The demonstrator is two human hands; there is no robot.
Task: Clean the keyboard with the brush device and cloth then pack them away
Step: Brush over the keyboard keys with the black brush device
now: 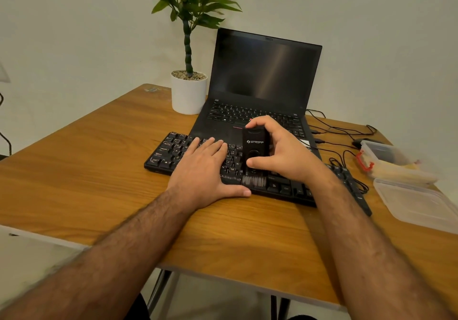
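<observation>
- The left hand (203,168), nearest on the left, lies flat with fingers straight on the keyboard (173,153); if it eases off, the board may skid on the table (81,171).
- The right hand (280,151) grips the brush device (255,146), bristles on the front key row; hard pressure could pop a keycap.
- The container (396,163) and lid (421,203) sit far right; no cloth is discernible.

Your left hand (207,168) lies flat, fingers straight — your right hand (280,151) is curled in a grip, thumb forward, forearms extended.
</observation>
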